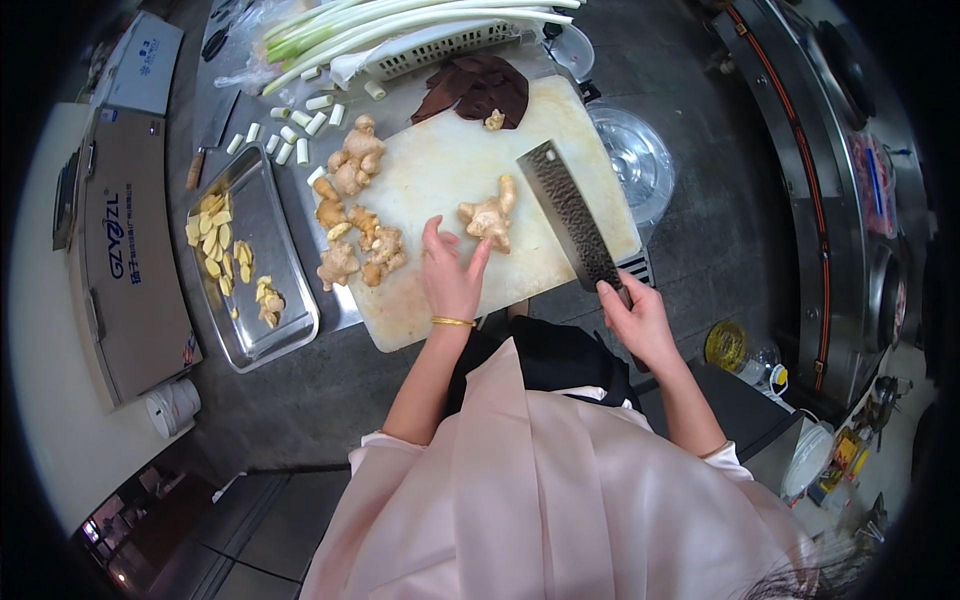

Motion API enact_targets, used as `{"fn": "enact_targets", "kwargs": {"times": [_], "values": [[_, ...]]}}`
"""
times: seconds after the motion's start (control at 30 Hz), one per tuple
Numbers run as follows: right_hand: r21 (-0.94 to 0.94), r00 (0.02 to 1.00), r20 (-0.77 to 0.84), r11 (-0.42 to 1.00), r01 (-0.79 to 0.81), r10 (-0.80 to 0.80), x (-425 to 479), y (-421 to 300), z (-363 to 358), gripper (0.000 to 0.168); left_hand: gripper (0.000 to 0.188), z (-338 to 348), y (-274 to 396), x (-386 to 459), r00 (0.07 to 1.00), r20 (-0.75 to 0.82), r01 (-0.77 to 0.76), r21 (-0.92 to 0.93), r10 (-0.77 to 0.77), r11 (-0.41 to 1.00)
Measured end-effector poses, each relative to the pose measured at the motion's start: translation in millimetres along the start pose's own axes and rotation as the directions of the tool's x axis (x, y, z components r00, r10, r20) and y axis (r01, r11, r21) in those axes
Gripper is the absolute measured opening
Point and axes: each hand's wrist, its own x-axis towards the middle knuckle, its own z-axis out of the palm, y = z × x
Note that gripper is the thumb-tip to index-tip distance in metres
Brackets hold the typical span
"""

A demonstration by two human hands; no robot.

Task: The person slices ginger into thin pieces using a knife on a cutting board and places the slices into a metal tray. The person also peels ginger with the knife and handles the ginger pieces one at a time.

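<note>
On the worn white cutting board [427, 172] lies a knobbly ginger root [489, 216]. My left hand [453, 268] is just left of it, fingers spread and holding nothing; the thumb tip meets the root's lower edge in the picture, and contact is unclear. My right hand [637, 315] grips the handle of a cleaver [570, 214] with a dark hammered blade, which slants over the board's right side. More unpeeled ginger roots [356, 157] rest along the board's left edge. A shallow steel tray [289, 300] to the left holds ginger slices [214, 225] and a small cut pile [268, 300].
Cut scallion pieces [302, 124] lie beyond the tray, near long scallion stalks [390, 26] and a white plastic basket [442, 52]. Dark brown sheets [480, 86] overlap the board's far edge. A clear round basin [634, 161] is at the right; a wooden-handled knife [196, 169] lies left.
</note>
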Motion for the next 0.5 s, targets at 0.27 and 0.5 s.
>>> {"fn": "enact_targets", "kwargs": {"times": [0.27,0.5], "values": [[-0.237,0.997,0.046,0.969,0.067,-0.058,-5,2,2,0.032,0.051,15,-18,32,0.904,-0.025,-0.420,-0.231,0.426,0.878],[-0.294,0.995,0.084,0.953,0.069,-0.047,-7,-3,-9,0.031,0.048,16,-15,32,0.914,-0.034,-0.398,-0.264,0.404,0.879]]}}
